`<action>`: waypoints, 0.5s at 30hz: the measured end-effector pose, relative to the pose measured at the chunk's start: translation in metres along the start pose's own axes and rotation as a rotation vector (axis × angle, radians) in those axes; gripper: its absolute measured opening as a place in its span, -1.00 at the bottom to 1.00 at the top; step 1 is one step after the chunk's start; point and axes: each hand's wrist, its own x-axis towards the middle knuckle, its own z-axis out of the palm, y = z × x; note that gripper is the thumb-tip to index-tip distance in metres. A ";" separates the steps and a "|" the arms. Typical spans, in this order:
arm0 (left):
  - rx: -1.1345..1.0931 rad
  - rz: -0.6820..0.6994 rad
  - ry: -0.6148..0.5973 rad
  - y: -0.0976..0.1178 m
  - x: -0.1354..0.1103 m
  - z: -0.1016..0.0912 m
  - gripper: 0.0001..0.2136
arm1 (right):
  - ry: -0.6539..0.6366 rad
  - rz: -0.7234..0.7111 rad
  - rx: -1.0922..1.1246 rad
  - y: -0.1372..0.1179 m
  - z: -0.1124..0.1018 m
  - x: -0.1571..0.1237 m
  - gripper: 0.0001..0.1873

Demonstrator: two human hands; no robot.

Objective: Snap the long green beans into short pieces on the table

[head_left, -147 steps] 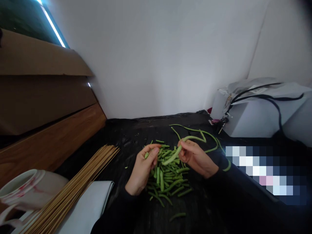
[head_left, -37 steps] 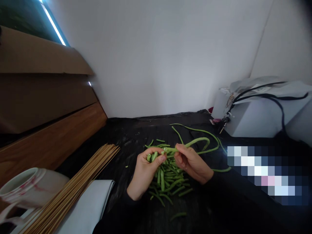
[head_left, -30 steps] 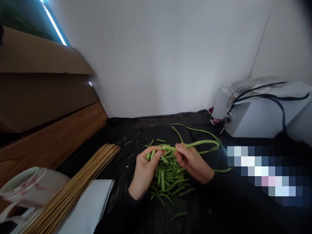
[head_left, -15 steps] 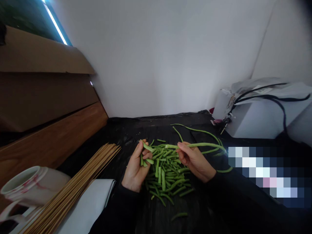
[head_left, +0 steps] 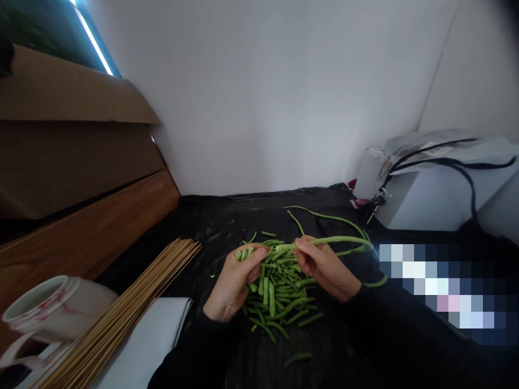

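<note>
Several short pieces of green bean (head_left: 244,253) lie in my left hand (head_left: 234,278), its fingers curled around them. The left thumb and forefinger reach to the pale end of a long green bean (head_left: 340,239). My right hand (head_left: 326,267) pinches that bean just behind its end, and the rest of it curves away to the right. Beneath both hands spreads a pile of broken bean pieces (head_left: 284,294) on a black plastic sheet (head_left: 320,356). More long whole beans (head_left: 334,217) lie behind and beside my right hand.
On the left are a bundle of thin wooden sticks (head_left: 133,308), a folded white sheet (head_left: 162,324) and a mug (head_left: 60,308). A cardboard box (head_left: 73,156) stands behind them. At the right sits a white box (head_left: 430,194) with black cords and keys (head_left: 375,205).
My left hand has turned and moved right, bringing its thumb and fingertips to the long bean's end. My right hand stays almost in place, holding the same bean.
</note>
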 end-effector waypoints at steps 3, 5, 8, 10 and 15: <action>0.208 0.029 0.015 -0.005 -0.001 0.002 -0.69 | -0.020 0.008 -0.029 0.000 0.000 -0.001 -0.64; 0.266 0.047 0.045 -0.007 -0.001 0.001 -0.70 | -0.031 0.010 -0.039 0.001 0.000 -0.001 -0.65; 0.312 0.079 0.054 -0.009 -0.001 0.001 -0.74 | -0.043 -0.001 -0.043 0.002 0.000 -0.001 -0.66; 0.351 0.111 0.062 -0.009 -0.002 0.002 -0.76 | -0.047 -0.006 -0.042 0.002 0.000 -0.001 -0.67; 0.486 0.241 0.104 -0.011 -0.004 0.004 -0.83 | -0.033 0.000 -0.039 0.001 -0.001 0.000 -0.67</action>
